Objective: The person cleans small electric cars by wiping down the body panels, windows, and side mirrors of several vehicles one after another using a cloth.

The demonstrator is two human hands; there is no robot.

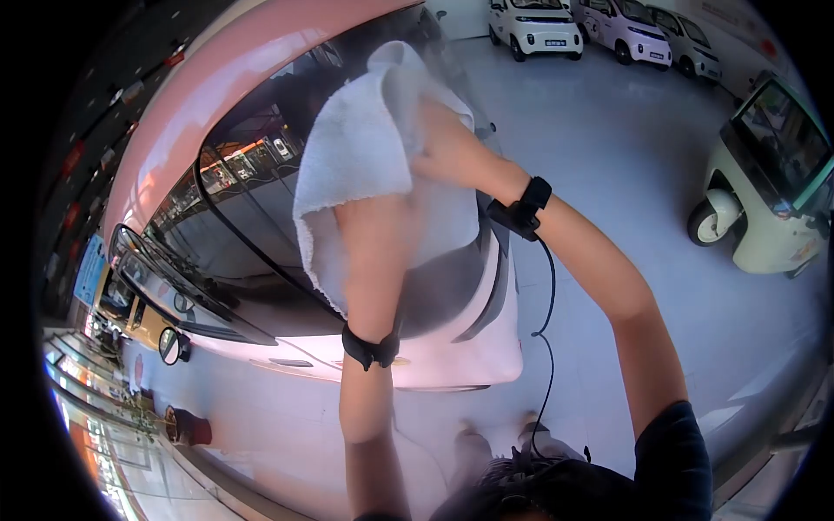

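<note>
The right hand touches the right part of the cloth, thumb side showing; its fingers are blurred and partly lost in a fold, so whether they are clenched cannot be told. The left hand reaches up beneath the lower edge of the cloth, which covers its fingers; its grip cannot be told either. The cloth spreads around and above both hands, its upper edge bunched and its left side hanging down beside the left forearm, in front of the car's dark glass. Whether it touches the glass is unclear.

Cloth and forearms stand in the way of much of the glass. A black strap circles the left wrist; another, with a small box, is on the right. From the box a cable hangs beyond the car's right edge, over the floor. A round mirror juts out near the car's lower left corner.

Farther out, a pot stands near the floor's lower left edge, and a yellow vehicle is behind the mirror. White and pale cars line the floor's top edge; a pale green three-wheeler stands at its right edge, well apart from the hands.
</note>
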